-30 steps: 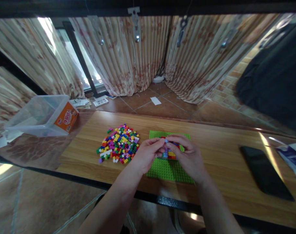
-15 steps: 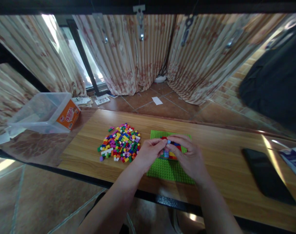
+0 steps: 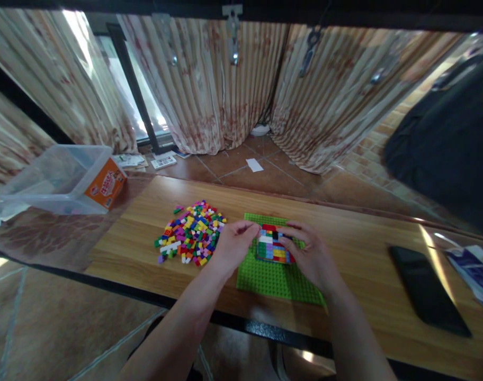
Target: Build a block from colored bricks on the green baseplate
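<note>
A flat block of coloured toy bricks (image 3: 274, 248) sits on the green studded baseplate (image 3: 265, 283). My left hand (image 3: 234, 244) is at the block's upper left corner, thumb and forefinger pinched together. Whatever may be between those fingertips is too small to make out. From the right, my right hand (image 3: 311, 251) reaches over the block's right part and covers some of it. Its thumb and fingers are apart, with bricks showing in the gap; whether they touch the bricks I cannot tell.
Left of the baseplate lies a heap of loose coloured bricks (image 3: 196, 233) on the wooden table (image 3: 134, 233). A clear plastic bin (image 3: 62, 180) with an orange label stands further left. At the right are a black flat device (image 3: 428, 291) and a printed packet (image 3: 474, 270).
My hands have moved apart, left hand leftward, uncovering more of the brick block. The light blue brick pinched between my fingertips earlier is no longer seen there. The view has shifted slightly.
</note>
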The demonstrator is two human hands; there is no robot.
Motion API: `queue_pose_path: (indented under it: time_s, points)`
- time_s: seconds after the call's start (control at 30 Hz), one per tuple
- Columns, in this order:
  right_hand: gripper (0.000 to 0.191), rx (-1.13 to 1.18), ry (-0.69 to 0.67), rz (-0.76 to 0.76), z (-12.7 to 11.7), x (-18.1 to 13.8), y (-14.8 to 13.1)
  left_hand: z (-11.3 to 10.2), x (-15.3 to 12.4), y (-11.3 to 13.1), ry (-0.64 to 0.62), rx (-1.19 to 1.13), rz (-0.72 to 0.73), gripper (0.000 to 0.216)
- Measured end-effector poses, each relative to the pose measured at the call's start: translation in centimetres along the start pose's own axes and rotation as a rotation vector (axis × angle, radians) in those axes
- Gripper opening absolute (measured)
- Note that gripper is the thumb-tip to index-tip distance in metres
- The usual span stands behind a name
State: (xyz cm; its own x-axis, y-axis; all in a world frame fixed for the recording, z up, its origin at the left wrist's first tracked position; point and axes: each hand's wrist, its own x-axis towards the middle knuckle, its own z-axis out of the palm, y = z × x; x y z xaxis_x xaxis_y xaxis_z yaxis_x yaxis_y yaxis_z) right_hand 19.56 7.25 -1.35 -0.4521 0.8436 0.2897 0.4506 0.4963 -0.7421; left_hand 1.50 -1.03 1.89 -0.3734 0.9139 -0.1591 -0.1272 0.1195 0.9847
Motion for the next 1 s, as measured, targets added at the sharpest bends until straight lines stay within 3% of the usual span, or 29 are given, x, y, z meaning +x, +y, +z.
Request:
queue_pose_path:
  time_s: [0.4, 0.67, 1.0]
  points:
    - [0.026, 0.026, 0.017, 0.064, 0.4, 0.0, 0.1, -0.2, -0.1, -0.1, -0.036, 0.031, 0.019, 0.024]
    - [0.038, 0.230, -0.022, 0.200, 0.8, 0.0, 0.8, -0.1, -0.1, 0.0, -0.041, 0.031, 0.015, 0.022]
    - [0.044, 0.187, 0.100, 0.330, 1.8, 0.7, -0.4, -1.1, 0.3, 0.3, 0.023, 0.005, 0.049, 0.018]
